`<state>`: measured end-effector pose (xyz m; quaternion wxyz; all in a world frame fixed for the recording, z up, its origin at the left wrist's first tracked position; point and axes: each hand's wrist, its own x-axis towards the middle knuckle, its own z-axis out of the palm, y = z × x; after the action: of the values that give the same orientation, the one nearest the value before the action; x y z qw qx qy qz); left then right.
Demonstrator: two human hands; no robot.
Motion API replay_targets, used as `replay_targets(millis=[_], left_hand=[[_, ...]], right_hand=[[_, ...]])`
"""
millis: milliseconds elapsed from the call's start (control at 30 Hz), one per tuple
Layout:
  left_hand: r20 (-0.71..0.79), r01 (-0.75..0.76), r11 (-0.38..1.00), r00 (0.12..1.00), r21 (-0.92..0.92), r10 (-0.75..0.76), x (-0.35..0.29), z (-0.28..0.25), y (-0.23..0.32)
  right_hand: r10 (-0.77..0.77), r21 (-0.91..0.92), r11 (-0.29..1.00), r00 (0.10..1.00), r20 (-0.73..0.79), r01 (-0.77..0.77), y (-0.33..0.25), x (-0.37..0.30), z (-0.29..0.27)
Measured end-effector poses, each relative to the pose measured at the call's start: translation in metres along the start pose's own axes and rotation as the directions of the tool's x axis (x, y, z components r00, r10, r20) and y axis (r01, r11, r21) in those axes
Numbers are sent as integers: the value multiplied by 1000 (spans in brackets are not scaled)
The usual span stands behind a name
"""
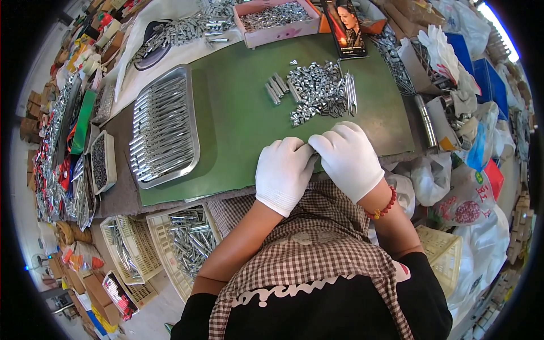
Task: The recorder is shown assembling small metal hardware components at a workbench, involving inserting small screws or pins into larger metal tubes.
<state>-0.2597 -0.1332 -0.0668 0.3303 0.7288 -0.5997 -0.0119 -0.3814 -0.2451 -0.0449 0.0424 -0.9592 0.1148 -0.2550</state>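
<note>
Both my hands wear white gloves and meet at the near edge of a green mat [238, 107]. My left hand [284, 171] is closed, its thumb and fingers pinched against my right hand [349, 162], which is closed too. Whatever they pinch is hidden by the gloves. Just beyond them lies a pile of small shiny metal caps [317, 85]. Several short metal cylinders [274, 90] lie left of the pile, and a few thin pointed metal rods [350, 93] lie at its right. A metal tray [196, 139] at the left holds rows of slender metal pieces [163, 122].
A pink box [277, 31] of small metal parts and a propped phone [344, 34] stand at the back. Metal tubes [192, 31] cover a white cloth behind. Plastic baskets [164, 255] of metal parts sit below the table's left. Plastic bags [428, 178] crowd the right.
</note>
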Motion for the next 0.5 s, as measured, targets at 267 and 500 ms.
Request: replay_targets(millis=[267, 500], left_hand=[[-45, -25, 1000, 999, 10, 26, 0, 5, 1], [-65, -20, 1000, 998, 16, 21, -2, 1, 2]], right_hand=[[-44, 0, 999, 983, -179, 44, 0, -15, 2], [365, -449, 737, 857, -364, -505, 91, -68, -48]])
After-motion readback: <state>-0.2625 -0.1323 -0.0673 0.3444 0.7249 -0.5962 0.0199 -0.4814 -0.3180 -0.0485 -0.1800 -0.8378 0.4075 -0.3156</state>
